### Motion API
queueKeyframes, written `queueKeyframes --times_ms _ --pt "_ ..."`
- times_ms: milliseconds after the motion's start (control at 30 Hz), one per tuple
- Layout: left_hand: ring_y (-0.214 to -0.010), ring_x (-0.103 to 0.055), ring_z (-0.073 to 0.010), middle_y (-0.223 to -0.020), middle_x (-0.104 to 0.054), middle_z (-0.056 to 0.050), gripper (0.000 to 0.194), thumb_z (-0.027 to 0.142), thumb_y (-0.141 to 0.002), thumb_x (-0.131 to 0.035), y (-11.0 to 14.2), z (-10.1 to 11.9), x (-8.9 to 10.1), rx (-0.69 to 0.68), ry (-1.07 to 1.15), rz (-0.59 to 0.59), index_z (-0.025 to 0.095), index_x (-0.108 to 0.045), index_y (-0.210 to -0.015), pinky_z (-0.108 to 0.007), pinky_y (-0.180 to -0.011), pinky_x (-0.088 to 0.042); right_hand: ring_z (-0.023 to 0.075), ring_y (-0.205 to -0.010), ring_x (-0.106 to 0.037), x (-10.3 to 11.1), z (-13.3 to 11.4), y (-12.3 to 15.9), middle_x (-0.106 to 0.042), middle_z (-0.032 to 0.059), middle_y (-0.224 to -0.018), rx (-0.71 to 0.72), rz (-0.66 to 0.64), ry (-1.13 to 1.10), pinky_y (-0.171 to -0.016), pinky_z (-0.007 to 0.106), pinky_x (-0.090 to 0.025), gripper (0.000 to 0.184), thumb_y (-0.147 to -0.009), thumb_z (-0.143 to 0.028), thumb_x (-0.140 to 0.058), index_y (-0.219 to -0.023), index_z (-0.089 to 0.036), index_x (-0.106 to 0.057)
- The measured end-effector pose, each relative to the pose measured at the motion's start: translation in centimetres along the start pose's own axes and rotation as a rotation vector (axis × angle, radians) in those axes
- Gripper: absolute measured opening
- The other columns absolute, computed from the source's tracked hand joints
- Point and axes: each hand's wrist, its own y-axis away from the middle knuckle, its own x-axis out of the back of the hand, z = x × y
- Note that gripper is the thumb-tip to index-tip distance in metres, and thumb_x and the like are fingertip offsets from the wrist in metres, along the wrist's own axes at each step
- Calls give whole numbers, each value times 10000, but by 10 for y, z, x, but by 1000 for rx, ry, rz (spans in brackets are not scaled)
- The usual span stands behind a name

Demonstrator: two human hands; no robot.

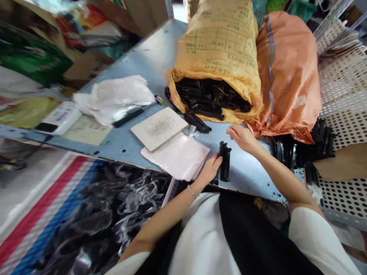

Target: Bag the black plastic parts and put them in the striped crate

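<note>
My left hand (211, 168), with a beaded bracelet at the wrist, grips a long black plastic part (225, 162) near the front edge of the blue table. My right hand (242, 137) hovers over the tabletop, right of that part, its fingers pressed together; whatever they hold, if anything, is too small to make out. Just beyond it lies the yellow woven sack (218, 42), its mouth facing me and full of black plastic parts (212, 95). One loose black part (197, 121) rests on the table below the mouth.
A pale square board (159, 128) overlaps a stack of clear bags (183, 156). Further left lie white plastic bags (120, 95) and a white box (60, 116). At right stand an orange sack (289, 72) and a perforated rack (344, 95). Bagged dark items (94, 217) fill a striped bag below.
</note>
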Motion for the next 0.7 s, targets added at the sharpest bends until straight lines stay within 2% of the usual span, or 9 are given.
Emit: queueKeyframes --times_ms 67,100,167,233,300,400,500,600,700 --pt "-893 -658 -265 -900 -709 -92 322 354 -944 -480 -8 -4 -18 20 -124 -28 161 -697 -1085 -448 -912 -510 235 -906 -638 -20 -13 -33 -699 111 -994 30 20 174 -804 347 -464 355 -1028 -443 -414 -1016 -165 -634" --pt "-903 -647 -276 -900 -695 -102 276 330 -928 -517 -10 -6 -27 -6 -194 -16 163 -706 -1038 -458 -902 -509 270 -996 -633 -34 -19 -50 -689 149 -1091 26 29 247 -841 368 -466 367 -1023 -451 -433 -1094 -148 -627" --pt "-1035 -606 -308 -1023 -667 -136 210 286 -887 -593 -12 -10 -38 -101 -300 51 169 -705 -1021 -487 -947 -485 337 -1136 -588 -63 -26 -79 -633 224 -1241 -21 22 362 -897 411 -462 489 -990 -503 -495 -1253 -98 -570" --pt "-1105 -567 -309 -1098 -637 -144 222 273 -861 -639 -14 -14 -36 -158 -294 103 171 -691 -1051 -503 -997 -456 366 -1208 -543 -83 -26 -99 -590 265 -1305 -61 -14 412 -939 429 -447 556 -976 -504 -526 -1303 -55 -542" --pt "-1061 -580 -269 -1086 -632 -122 314 327 -870 -646 -19 -17 -19 -125 -133 165 168 -644 -1141 -482 -1003 -456 340 -1199 -545 -89 -21 -103 -613 260 -1268 -76 -46 384 -964 413 -429 476 -1009 -445 -478 -1228 -39 -594" --pt "-1005 -612 -206 -1115 -628 -78 495 502 -905 -585 -29 -10 20 -21 341 316 203 -520 -1293 -392 -935 -498 247 -1010 -614 -80 -12 -74 -697 164 -1035 -1 -104 184 -902 354 -440 464 -1062 -387 -318 -1031 -89 -672" --pt "-923 -641 -169 -1105 -639 -34 581 626 -847 -606 -34 12 46 -5 760 338 261 -486 -1282 -311 -806 -527 203 -906 -606 -63 -6 -20 -680 87 -950 193 -80 1 -841 327 -449 467 -1060 -438 -300 -1031 -150 -667" --pt "-730 -608 -119 -914 -644 6 503 525 -741 -767 -25 36 46 6 788 273 226 -572 -1095 -246 -666 -502 212 -889 -570 -43 -4 21 -638 82 -936 268 107 13 -816 341 -449 499 -1047 -518 -268 -1032 -177 -632" --pt "-613 -543 -91 -782 -609 24 400 451 -735 -787 -9 47 29 59 689 128 183 -594 -960 -215 -563 -444 238 -892 -534 -25 -2 28 -601 99 -905 265 259 108 -825 373 -438 517 -1025 -573 -268 -960 -186 -604"
